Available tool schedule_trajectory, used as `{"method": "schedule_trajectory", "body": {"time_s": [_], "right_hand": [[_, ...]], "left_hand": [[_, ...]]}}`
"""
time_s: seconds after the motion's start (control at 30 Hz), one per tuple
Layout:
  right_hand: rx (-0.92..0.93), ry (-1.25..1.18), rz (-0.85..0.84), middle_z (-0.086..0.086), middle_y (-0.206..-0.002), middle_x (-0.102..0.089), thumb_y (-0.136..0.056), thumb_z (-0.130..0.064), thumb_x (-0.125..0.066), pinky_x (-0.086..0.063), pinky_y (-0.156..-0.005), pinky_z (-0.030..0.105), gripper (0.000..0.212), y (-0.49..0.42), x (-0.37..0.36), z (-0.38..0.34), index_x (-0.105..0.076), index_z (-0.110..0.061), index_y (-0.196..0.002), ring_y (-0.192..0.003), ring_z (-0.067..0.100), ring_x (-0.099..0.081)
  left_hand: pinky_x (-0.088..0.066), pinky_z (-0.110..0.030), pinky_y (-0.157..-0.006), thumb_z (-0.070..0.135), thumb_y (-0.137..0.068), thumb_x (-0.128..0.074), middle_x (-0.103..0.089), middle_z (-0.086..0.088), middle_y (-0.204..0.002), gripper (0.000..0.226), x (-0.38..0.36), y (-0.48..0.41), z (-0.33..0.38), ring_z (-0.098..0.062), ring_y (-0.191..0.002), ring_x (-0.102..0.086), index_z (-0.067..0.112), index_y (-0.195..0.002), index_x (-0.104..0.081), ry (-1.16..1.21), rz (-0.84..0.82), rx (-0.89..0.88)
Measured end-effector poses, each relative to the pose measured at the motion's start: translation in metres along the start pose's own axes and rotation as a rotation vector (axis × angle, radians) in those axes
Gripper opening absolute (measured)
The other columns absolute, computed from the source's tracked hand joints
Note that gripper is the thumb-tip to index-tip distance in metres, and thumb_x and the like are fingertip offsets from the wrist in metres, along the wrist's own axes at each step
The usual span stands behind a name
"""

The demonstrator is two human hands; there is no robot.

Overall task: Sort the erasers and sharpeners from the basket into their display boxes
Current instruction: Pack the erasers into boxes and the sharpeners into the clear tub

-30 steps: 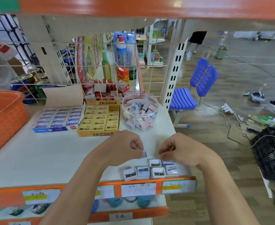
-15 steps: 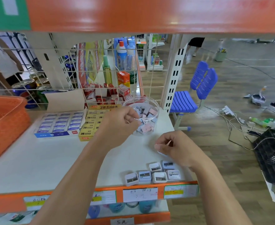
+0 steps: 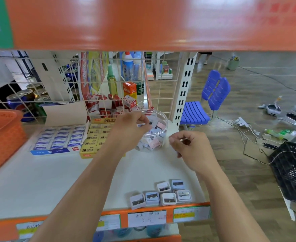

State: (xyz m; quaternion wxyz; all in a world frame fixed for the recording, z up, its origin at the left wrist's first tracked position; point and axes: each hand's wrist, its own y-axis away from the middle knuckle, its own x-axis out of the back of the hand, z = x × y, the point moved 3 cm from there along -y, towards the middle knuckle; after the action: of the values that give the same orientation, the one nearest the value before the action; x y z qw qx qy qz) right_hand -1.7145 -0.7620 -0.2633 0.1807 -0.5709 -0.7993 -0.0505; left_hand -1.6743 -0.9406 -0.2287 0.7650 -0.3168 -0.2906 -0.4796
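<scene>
My left hand (image 3: 131, 131) hovers over the clear jar (image 3: 165, 118) of sharpeners, fingertips pinched. My right hand (image 3: 192, 151) curls beside it; I cannot tell what either holds. Six sharpeners (image 3: 168, 199) sit at the shelf (image 3: 56, 180) front.

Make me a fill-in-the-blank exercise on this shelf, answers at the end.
1. The left hand hovers over the clear jar; the right hand is on the jar's ____ side.
2. ____ loose sharpeners lie near the front edge of the shelf.
3. The basket at the left end is ____.
4. The yellow eraser box stands between the jar and the ____ eraser box.
Answers: right; six; orange; blue.
</scene>
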Motion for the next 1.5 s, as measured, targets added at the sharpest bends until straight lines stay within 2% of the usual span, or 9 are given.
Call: {"method": "schedule_trajectory", "body": {"time_s": [0.13, 0.27, 0.4, 0.53, 0.67, 1.1, 1.2, 1.37, 1.5], "right_hand": [[-0.026, -0.113, 0.021, -0.006, -0.068, -0.066, -0.087, 0.002, -0.061, -0.052, -0.058, 0.021, 0.031, -0.012, -0.003, -0.010, -0.068, -0.026, -0.077, -0.058, 0.007, -0.059], [0.012, -0.105, 0.045, -0.006, -0.081, -0.068, -0.086, -0.010, -0.068, -0.046, -0.061, 0.016, 0.020, -0.033, -0.012, -0.019, -0.067, -0.027, -0.095, -0.072, 0.012, -0.066], [0.099, 0.062, 0.043, -0.007, -0.090, -0.068, -0.086, -0.020, -0.069, -0.050, -0.071, 0.023, 0.015, -0.055, -0.030, -0.034, -0.067, -0.021, -0.101, -0.077, 0.009, -0.064], [0.184, 0.239, 0.012, -0.007, -0.093, -0.066, -0.089, -0.020, -0.064, -0.039, -0.063, 0.008, 0.018, -0.067, -0.044, -0.045, -0.069, -0.016, -0.106, -0.073, -0.004, -0.056], [0.187, 0.267, 0.013, -0.011, -0.090, -0.062, -0.092, -0.016, -0.058, -0.035, -0.064, 0.004, 0.014, -0.069, -0.049, -0.045, -0.068, -0.018, -0.102, -0.081, 0.000, -0.056], [0.241, 0.115, 0.084, -0.014, -0.065, -0.062, -0.086, -0.011, -0.064, -0.040, -0.057, 0.007, 0.018, -0.032, -0.021, -0.031, -0.066, -0.025, -0.075, -0.059, -0.004, -0.054], [0.178, 0.153, -0.080, -0.013, -0.058, -0.062, -0.083, -0.012, -0.066, -0.043, -0.054, 0.017, 0.018, -0.018, -0.015, -0.024, -0.068, -0.021, -0.068, -0.053, 0.002, -0.052], [-0.035, 0.451, -0.556, -0.016, -0.064, -0.066, -0.079, -0.021, -0.074, -0.048, -0.059, 0.019, 0.004, 0.007, -0.016, -0.011, -0.074, -0.020, -0.075, -0.055, -0.004, -0.055], [-0.068, 0.588, -0.652, -0.024, -0.053, -0.059, -0.080, -0.019, -0.071, -0.037, -0.046, 0.006, 0.006, 0.021, -0.018, -0.004, -0.075, -0.021, -0.083, -0.050, -0.011, -0.052]], "left_hand": [[-0.032, -0.006, -0.055, 0.028, -0.091, -0.063, -0.056, 0.022, -0.081, 0.007, 0.004, 0.005, -0.011, 0.008, -0.069, -0.048, 0.025, -0.096, -0.065, 0.066, 0.054, 0.054], [-0.038, -0.007, -0.051, 0.025, -0.089, -0.064, -0.059, 0.018, -0.069, 0.004, 0.013, 0.018, -0.021, 0.005, -0.063, -0.054, 0.027, -0.085, -0.065, 0.102, 0.117, 0.089], [-0.039, -0.005, -0.055, 0.026, -0.085, -0.067, -0.061, 0.013, -0.069, 0.009, 0.018, 0.031, -0.029, 0.004, -0.062, -0.053, 0.027, -0.077, -0.065, 0.113, 0.048, 0.086], [-0.038, -0.004, -0.051, 0.029, -0.086, -0.067, -0.064, 0.011, -0.076, 0.011, 0.017, 0.040, -0.037, 0.002, -0.060, -0.051, 0.031, -0.076, -0.063, 0.071, -0.038, 0.127], [-0.037, -0.009, -0.047, 0.033, -0.083, -0.069, -0.062, 0.009, -0.076, 0.007, 0.016, 0.044, -0.044, 0.000, -0.060, -0.050, 0.031, -0.076, -0.066, 0.116, -0.130, 0.144], [-0.049, -0.019, -0.067, 0.041, -0.080, -0.072, -0.068, 0.012, -0.084, 0.014, -0.009, 0.069, -0.027, -0.002, -0.076, -0.062, 0.028, -0.087, -0.070, 0.046, -0.579, 0.134], [-0.040, -0.010, -0.063, 0.040, -0.078, -0.074, -0.065, 0.013, -0.088, 0.020, -0.011, 0.077, -0.027, 0.006, -0.070, -0.056, 0.030, -0.094, -0.068, -0.002, -0.664, 0.132], [-0.049, -0.028, -0.071, 0.041, -0.070, -0.081, -0.066, 0.012, -0.090, 0.028, -0.010, 0.087, -0.031, 0.001, -0.069, -0.056, 0.030, -0.093, -0.069, -0.029, -0.804, 0.197], [-0.053, -0.037, -0.078, 0.040, -0.076, -0.075, -0.071, 0.012, -0.079, 0.017, -0.012, 0.086, -0.029, -0.010, -0.077, -0.065, 0.026, -0.086, -0.072, -0.008, -0.766, 0.183]]}}
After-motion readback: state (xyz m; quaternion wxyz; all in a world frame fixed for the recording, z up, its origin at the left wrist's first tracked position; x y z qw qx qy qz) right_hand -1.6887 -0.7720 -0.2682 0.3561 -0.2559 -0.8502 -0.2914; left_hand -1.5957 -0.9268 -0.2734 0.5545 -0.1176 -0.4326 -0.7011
